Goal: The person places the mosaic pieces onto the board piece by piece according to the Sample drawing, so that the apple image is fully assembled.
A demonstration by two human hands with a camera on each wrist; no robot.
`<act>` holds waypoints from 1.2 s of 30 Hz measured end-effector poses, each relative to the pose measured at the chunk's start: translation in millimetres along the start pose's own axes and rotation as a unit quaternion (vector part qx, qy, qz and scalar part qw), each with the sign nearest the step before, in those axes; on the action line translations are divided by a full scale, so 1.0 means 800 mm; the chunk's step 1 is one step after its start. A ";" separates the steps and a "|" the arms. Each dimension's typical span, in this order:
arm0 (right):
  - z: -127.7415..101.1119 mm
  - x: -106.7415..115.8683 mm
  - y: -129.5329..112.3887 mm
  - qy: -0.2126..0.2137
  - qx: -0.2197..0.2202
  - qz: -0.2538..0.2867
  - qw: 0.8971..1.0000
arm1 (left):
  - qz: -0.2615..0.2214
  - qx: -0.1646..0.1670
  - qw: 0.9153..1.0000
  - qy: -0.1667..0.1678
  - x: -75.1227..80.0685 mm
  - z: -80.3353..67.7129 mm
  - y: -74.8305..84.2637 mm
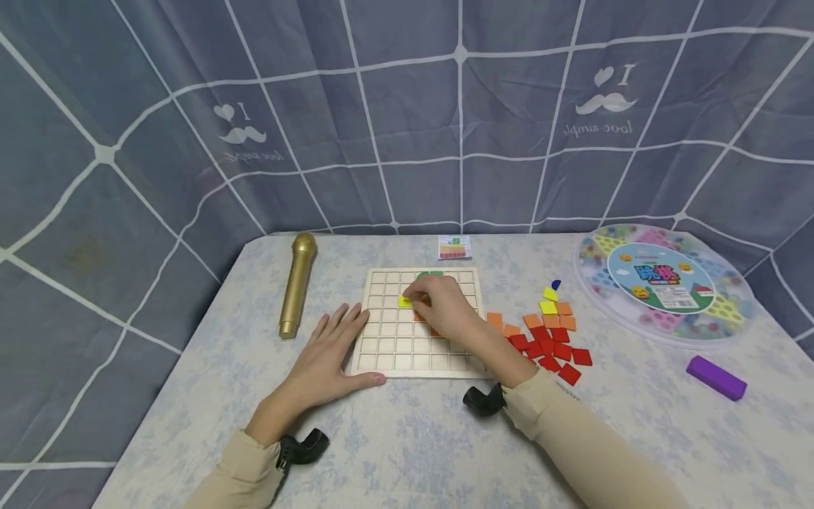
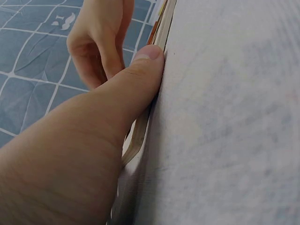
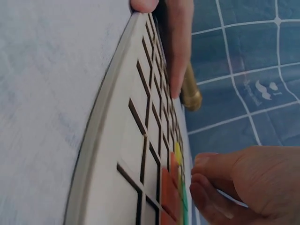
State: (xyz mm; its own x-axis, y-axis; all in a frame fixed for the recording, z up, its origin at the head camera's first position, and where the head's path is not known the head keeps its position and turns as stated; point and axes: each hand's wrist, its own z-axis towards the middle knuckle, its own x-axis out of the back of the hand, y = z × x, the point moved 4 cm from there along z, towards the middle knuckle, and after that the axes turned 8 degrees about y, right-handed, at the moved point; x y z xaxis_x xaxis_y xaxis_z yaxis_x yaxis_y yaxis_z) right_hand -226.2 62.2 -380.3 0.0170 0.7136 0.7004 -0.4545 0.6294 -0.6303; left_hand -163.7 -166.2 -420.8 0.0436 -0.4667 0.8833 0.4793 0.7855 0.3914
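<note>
A pale wooden grid board [image 1: 384,362] lies on the table, with a yellow square tile [image 1: 405,301], an orange tile [image 3: 169,194] and green pieces [image 1: 429,273] on it. My left hand [image 1: 327,360] rests at its left side, fingers spread and straight; the thumb [image 2: 140,70] lies along the front edge. Over the board is my right hand [image 1: 441,305], with curled fingers and thumb and fingertips close together beside the yellow tile. A small gap shows between tile and fingertips [image 3: 200,164] in the right wrist view. Anything pinched there is hidden. The right hand covers part of the grid.
Loose red tiles [image 1: 545,346], orange tiles [image 1: 568,323] and yellow tiles [image 1: 548,307] lie right of the board, near a blue piece [image 1: 556,284]. A small picture card [image 1: 454,247] sits behind. Around are a gold microphone [image 1: 297,286], a round box [image 1: 661,283] and a purple block [image 1: 716,377].
</note>
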 end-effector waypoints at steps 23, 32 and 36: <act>-0.091 0.152 0.094 0.097 -0.224 -0.167 0.955 | 0.002 -0.001 1.000 0.005 0.001 0.001 0.002; -0.100 0.159 0.111 0.062 -0.266 -0.212 0.938 | 0.000 -0.006 1.000 0.008 -0.001 0.000 0.002; -0.099 0.161 0.113 0.059 -0.288 -0.229 0.928 | 0.000 -0.007 1.000 0.012 -0.002 0.000 0.002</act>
State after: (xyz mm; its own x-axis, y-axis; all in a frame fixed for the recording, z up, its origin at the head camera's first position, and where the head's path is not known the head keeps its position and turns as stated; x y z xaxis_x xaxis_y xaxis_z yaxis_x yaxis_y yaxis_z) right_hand -194.7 235.3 -373.7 0.2042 0.3377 0.9188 0.1750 0.9109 -0.3737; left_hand -163.3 -164.3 -421.6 0.0647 -0.4757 0.8772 0.4913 0.7804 0.3869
